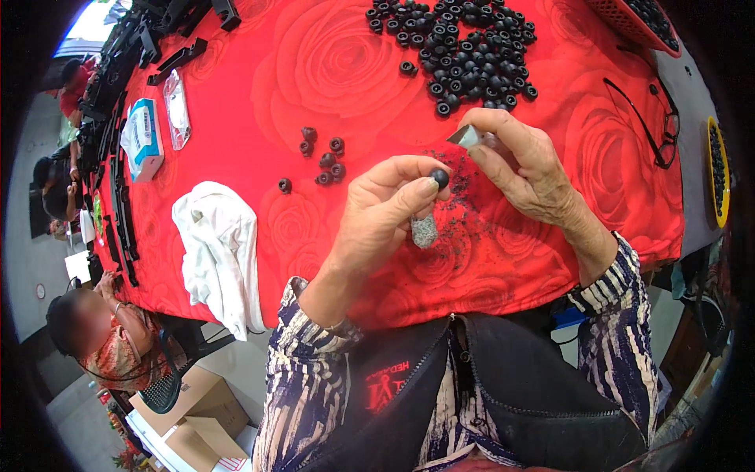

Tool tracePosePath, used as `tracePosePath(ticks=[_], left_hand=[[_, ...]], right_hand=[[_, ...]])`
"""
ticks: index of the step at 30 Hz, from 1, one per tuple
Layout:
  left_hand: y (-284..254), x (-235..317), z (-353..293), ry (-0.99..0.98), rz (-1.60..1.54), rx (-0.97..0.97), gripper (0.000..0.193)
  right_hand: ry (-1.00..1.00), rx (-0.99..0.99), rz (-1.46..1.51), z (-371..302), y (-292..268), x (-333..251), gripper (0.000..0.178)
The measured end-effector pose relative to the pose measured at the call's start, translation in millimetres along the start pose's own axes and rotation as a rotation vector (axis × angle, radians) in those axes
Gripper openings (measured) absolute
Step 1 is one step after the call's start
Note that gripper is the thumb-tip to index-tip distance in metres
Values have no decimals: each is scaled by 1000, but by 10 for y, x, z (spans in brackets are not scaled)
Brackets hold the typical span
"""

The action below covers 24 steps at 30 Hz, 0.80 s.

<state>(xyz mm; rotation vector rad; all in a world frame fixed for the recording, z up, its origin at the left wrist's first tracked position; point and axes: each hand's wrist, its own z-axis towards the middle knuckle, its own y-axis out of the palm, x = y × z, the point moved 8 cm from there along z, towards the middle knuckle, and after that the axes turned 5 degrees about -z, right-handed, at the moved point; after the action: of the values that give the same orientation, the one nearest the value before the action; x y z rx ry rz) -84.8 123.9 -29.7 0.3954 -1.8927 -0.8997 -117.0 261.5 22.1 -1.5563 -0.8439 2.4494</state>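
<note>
My left hand (377, 204) pinches a small round black plastic part (439, 178) between thumb and fingers. A grey speckled piece (425, 231) shows just under those fingers; whether it is held or worn on a finger is unclear. To the right, my right hand (523, 161) grips a small blade (462, 136) with a pale wrapped end, its edge pointing left, apart from the part. Black shavings (464, 200) lie scattered on the red cloth below both hands. A few similar parts (326, 160) sit left of my left hand, and a large pile (476, 59) lies beyond.
A white cloth (219, 252) lies at left, with a tissue pack (143, 141) and a clear case (177, 110) beyond it. Long black pieces (122, 189) line the left edge. Glasses (664, 130), a red basket (629, 22) and a yellow-rimmed tray (722, 208) are at right.
</note>
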Motion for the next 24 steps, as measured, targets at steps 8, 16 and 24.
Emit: tracePosePath(ticks=[8,16,24], left_hand=[[10,27,-29,4,81,20,21],[-9,-6,-23,-35,164,41,22],[0,1,-27,-43,148,21,23]], right_hand=[[118,-158,127,-8,41,-60,19],[43,-152,156,-14,99,-76,16],[-26,-164,89,-11,94,-134,16]])
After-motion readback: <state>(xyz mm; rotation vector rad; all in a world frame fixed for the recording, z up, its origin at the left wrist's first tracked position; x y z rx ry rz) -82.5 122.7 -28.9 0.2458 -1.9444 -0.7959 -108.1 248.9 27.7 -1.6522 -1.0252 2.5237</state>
